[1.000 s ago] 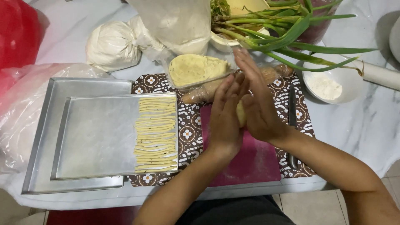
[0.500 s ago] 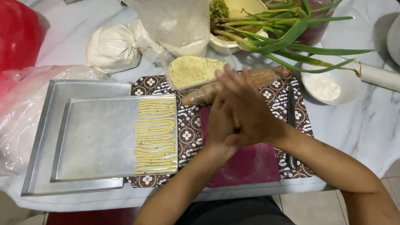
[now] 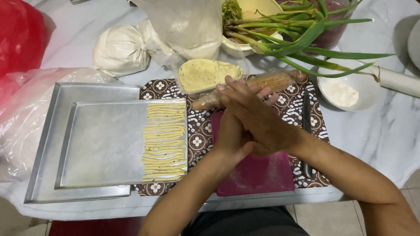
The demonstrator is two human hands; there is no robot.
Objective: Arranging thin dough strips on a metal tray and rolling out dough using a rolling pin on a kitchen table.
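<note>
My left hand point(image 3: 229, 140) and my right hand point(image 3: 262, 120) are pressed palm to palm above a magenta board point(image 3: 258, 175), the right one lying across the left. What sits between the palms is hidden now; a pale piece of dough showed there a second ago. To the left, several thin yellow dough strips point(image 3: 164, 142) lie in a row on the right end of a metal tray point(image 3: 105, 148). A clear tub of yellow dough point(image 3: 205, 74) stands just beyond my fingertips.
A wrapped rolling pin point(image 3: 280, 81) lies behind my hands and a knife point(image 3: 306, 118) to their right on the patterned mat point(image 3: 197, 140). Further off are a white bowl of flour point(image 3: 348, 94), green onions point(image 3: 306, 39), tied white bags point(image 3: 122, 50), a red bag point(image 3: 19, 35) and a larger tray point(image 3: 48, 131).
My hands were upright with fingers pointing away and dough showing between them; the right hand has slid across the left, fingers now angled left, covering the dough.
</note>
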